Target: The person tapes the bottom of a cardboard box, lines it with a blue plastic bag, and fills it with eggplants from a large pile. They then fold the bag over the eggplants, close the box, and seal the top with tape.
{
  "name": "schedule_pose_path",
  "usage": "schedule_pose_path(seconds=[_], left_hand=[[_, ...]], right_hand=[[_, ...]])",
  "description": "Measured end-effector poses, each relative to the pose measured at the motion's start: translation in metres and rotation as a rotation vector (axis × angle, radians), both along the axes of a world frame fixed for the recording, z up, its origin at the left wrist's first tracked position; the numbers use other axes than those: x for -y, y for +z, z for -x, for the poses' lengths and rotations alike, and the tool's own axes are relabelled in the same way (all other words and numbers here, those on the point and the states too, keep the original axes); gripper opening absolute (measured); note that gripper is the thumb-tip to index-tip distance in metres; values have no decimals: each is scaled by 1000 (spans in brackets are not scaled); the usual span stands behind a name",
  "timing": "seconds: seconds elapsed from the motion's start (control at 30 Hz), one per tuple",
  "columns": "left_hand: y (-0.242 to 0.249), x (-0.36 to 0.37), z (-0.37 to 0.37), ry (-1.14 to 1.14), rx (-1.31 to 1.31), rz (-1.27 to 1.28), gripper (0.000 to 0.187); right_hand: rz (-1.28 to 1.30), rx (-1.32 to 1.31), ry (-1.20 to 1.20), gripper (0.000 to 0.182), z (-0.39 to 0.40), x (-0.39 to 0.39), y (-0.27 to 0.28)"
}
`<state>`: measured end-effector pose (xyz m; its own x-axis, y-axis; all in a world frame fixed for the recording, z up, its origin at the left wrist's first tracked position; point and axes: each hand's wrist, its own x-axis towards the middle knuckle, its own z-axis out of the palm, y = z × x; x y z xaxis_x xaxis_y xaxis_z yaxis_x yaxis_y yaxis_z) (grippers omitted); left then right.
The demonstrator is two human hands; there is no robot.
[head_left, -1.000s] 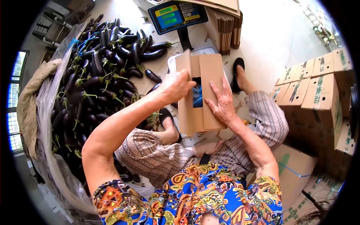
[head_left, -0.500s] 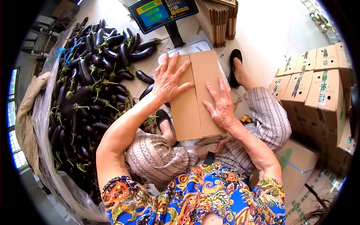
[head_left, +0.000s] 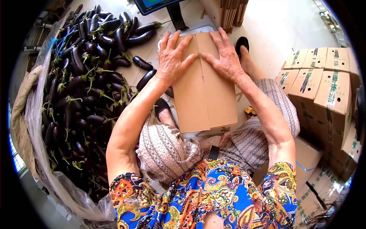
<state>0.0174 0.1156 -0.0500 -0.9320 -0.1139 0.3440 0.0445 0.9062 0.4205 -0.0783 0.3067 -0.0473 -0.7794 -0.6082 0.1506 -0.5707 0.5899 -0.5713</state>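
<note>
A cardboard box (head_left: pixel 206 99) sits between my legs on the weighing scale (head_left: pixel 177 17), its two top flaps folded down and meeting along a seam. On the far left part of the lid rests my left hand (head_left: pixel 172 55), fingers spread and pressed flat. My right hand (head_left: pixel 225 59) lies on the far right part, its fingers also apart. Both thumbs point inward and nearly touch near the seam. Whatever the box contains is hidden under the flaps.
A large heap of eggplants (head_left: pixel 84 99) fills the left side, bordered by plastic sheeting (head_left: pixel 36 110). Printed cartons (head_left: pixel 320 84) are stacked at the right. Folded cardboard (head_left: pixel 232 13) stands at the top. A yellow object (head_left: pixel 250 111) lies by my right leg.
My right hand has slid forward from the middle of the right flap to its far end, beside my left hand. The view has tilted down a little.
</note>
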Motion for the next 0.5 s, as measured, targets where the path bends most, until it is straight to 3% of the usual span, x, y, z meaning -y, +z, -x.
schedule_pose_path(seconds=[0.1,0.2,0.27,0.5], left_hand=[[-4,12,21,0,-36,-62,53],[-3,22,26,-49,-71,-42,55],[-3,16,14,-82,-110,-12,56],[3,13,15,-55,-85,-74,56]], right_hand=[[46,94,-24,75,21,11,1],[67,24,-56,75,15,15,-8],[-67,-44,-100,74,0,13,-3],[29,-59,-111,60,20,23,-6]])
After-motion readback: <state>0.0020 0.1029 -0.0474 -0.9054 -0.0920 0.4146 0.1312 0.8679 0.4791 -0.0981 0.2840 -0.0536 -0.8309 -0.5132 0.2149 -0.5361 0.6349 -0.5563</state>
